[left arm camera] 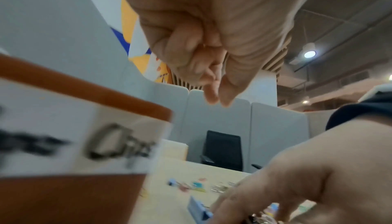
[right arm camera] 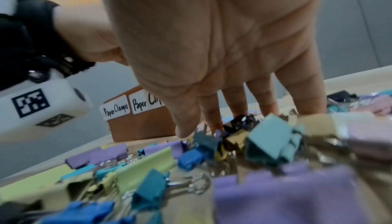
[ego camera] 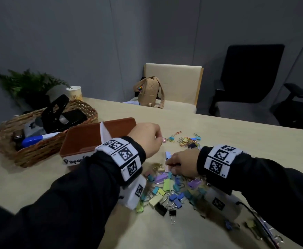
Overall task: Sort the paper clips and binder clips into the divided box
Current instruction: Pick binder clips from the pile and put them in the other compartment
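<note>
The brown divided box point(ego camera: 86, 139) stands left of centre, split by a white divider point(ego camera: 104, 132); its front labels point(right arm camera: 116, 110) read "Paper Clamps" and "Paper Clips". My left hand point(ego camera: 147, 139) hovers beside the box's right end. Its fingers point(left arm camera: 186, 46) are curled into the palm, thumb and forefinger tips together, and nothing shows between them. A heap of coloured binder clips point(ego camera: 168, 187) lies near me. My right hand point(ego camera: 181, 166) reaches down into the heap with straight fingers point(right arm camera: 263, 97), the tips touching clips by a blue binder clip point(left arm camera: 199, 211). Paper clips and small binder clips point(ego camera: 188, 141) lie scattered farther back.
A wicker basket point(ego camera: 39, 150) with a black hole punch point(ego camera: 55, 114) and a blue marker stands left of the box. A paper cup point(ego camera: 74, 93) and a plant sit behind it. A cream chair with a tan bag point(ego camera: 150, 92) and a black office chair point(ego camera: 251, 78) face the far table edge.
</note>
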`<state>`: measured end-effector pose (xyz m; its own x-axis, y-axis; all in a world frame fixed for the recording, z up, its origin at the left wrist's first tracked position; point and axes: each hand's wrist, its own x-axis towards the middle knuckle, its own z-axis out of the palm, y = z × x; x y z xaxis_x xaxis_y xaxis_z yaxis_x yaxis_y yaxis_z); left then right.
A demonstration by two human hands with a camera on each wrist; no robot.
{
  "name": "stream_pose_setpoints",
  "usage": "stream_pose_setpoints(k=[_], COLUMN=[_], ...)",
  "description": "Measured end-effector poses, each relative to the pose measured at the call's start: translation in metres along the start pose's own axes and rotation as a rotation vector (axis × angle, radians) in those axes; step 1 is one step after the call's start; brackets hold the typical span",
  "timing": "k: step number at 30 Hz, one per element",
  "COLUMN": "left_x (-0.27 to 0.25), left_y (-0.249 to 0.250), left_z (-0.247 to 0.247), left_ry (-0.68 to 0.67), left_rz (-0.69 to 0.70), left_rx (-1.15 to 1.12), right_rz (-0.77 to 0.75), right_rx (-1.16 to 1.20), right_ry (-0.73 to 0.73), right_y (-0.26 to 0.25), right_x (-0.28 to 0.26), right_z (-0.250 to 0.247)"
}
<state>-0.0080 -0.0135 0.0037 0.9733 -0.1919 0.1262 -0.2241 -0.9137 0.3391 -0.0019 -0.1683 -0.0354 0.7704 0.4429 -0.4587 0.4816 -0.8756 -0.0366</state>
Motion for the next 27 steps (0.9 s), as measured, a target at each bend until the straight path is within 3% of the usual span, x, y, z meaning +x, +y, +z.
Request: stream_pose_setpoints(k=[2,6,9,16,22,27], left_x=[0.013,0.024,0.020,0.014,0.011,0.011], left_y=[0.012,0.033,0.040,0.058,0.091,0.095], left_z=[0.015,0.030,0.037,0.053,0.067,0.078], left_ry=[-0.107,-0.363,-0.489,-0.454,-0.525,-0.498], left_rz=[-0.036,-0.034,0.020,0.089,0.329,0.318], left_rx=[0.010,0.097,0.120,0.153,0.128,0.207], right_rz=[0.007,0.149,0.265,0.329,0.184,0.197], right_rx=[0.093,0.228,0.197,0.109,-0.029,-0.039], right_ry=[0.039,0.267,0.256,0.118,-0.009,0.032], right_y=[0.012,0.048,0.076,0.099,0.094,0.093], right_x=[-0.015,-0.041,-0.059,-0.075,-0.078,-0.083], right_z=[-0.002,-0.011,-0.008,0.017,0.025,0.035])
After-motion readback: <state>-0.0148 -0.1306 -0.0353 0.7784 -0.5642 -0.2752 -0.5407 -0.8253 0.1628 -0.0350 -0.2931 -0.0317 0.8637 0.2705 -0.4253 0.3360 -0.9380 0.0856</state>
